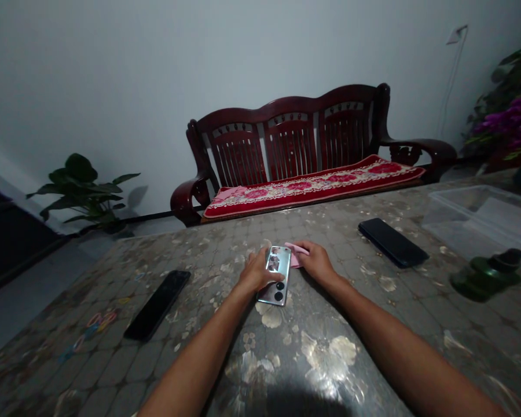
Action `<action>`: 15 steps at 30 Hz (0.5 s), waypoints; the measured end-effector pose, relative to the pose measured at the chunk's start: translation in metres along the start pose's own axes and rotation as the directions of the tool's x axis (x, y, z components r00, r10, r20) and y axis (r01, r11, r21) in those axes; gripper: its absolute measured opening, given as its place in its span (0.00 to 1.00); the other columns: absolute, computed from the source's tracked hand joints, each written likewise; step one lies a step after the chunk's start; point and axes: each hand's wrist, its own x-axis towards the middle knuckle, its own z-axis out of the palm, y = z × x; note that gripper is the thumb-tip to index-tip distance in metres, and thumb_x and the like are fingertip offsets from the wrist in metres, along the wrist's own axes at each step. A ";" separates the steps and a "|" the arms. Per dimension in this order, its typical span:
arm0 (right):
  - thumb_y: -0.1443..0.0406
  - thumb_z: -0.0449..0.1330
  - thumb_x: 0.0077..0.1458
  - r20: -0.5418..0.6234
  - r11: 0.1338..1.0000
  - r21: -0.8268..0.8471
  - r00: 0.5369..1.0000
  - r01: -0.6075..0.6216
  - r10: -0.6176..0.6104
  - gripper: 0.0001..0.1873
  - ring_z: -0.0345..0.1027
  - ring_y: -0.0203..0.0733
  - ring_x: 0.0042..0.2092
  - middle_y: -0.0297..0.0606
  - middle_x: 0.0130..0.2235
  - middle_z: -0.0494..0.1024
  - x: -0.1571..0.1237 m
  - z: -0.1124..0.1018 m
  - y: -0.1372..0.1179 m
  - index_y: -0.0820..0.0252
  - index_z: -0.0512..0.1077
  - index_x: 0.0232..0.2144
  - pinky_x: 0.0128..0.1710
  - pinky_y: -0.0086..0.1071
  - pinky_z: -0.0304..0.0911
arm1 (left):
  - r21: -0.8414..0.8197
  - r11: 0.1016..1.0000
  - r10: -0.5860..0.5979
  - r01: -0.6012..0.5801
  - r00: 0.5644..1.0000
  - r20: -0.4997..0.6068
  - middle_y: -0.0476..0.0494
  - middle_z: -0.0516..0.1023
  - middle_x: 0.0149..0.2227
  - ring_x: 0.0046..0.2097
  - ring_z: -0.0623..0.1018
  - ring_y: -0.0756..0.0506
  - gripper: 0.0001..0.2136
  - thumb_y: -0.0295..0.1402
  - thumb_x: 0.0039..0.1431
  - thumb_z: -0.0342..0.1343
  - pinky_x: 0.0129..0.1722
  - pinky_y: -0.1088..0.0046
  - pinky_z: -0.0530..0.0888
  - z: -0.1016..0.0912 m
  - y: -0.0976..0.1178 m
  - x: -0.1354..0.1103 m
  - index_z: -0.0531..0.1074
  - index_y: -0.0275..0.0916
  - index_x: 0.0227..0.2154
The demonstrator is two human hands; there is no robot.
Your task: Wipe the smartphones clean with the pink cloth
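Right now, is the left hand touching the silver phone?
Touching. The head view plainly shows the left hand on the silver phone, its thumb lying across the phone's back.

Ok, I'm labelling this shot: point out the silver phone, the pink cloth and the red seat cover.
Silver phone [283, 270], head view: its back, right side.
Pink cloth [295, 260], head view: its lower part.
Red seat cover [313, 189], head view: its middle.

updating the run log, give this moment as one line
left hand: holding shiny silver rectangular phone | right hand: holding pink cloth beside it | below: grey floral table
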 end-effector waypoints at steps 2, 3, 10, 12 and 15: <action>0.72 0.55 0.52 -0.018 0.990 -0.104 0.995 0.092 -0.094 0.18 0.73 0.43 0.41 0.39 0.40 0.82 0.002 -0.004 -0.001 0.59 0.81 0.41 0.42 0.32 0.65 | 0.036 0.999 0.024 -0.022 0.999 -0.033 0.37 0.71 0.56 0.58 0.72 0.36 0.44 0.41 0.42 0.73 0.53 0.65 0.70 -0.002 0.003 -0.008 0.62 0.44 0.64; 0.73 0.56 0.53 -0.025 0.977 -0.166 0.990 0.132 -0.138 0.17 0.72 0.43 0.42 0.40 0.40 0.81 0.003 -0.005 -0.001 0.59 0.81 0.41 0.43 0.32 0.64 | 0.070 0.996 0.052 -0.048 0.997 -0.063 0.38 0.72 0.55 0.57 0.72 0.36 0.42 0.41 0.44 0.73 0.53 0.65 0.70 -0.004 0.005 -0.013 0.64 0.45 0.63; 0.76 0.55 0.58 0.132 0.855 -0.449 0.966 0.259 -0.223 0.18 0.69 0.41 0.44 0.41 0.40 0.76 0.004 0.001 -0.007 0.57 0.80 0.44 0.45 0.29 0.62 | 0.401 0.864 0.381 -0.304 0.916 -0.127 0.42 0.80 0.51 0.54 0.74 0.37 0.07 0.33 0.64 0.60 0.54 0.56 0.66 -0.004 0.023 -0.052 0.82 0.45 0.42; 0.75 0.55 0.59 0.186 0.819 -0.503 0.960 0.277 -0.210 0.18 0.69 0.41 0.45 0.42 0.41 0.76 0.003 0.002 -0.010 0.57 0.81 0.44 0.45 0.28 0.61 | 0.446 0.829 0.412 -0.337 0.908 -0.080 0.41 0.81 0.49 0.53 0.75 0.37 0.09 0.34 0.67 0.56 0.55 0.54 0.66 0.001 0.027 -0.060 0.82 0.43 0.41; 0.74 0.55 0.61 0.232 0.777 -0.558 0.954 0.292 -0.191 0.17 0.69 0.42 0.45 0.42 0.42 0.76 0.003 0.000 -0.016 0.57 0.81 0.44 0.43 0.28 0.61 | 0.494 0.805 0.411 -0.328 0.909 -0.066 0.37 0.81 0.49 0.54 0.75 0.35 0.12 0.39 0.67 0.56 0.57 0.52 0.65 0.006 0.033 -0.071 0.80 0.40 0.43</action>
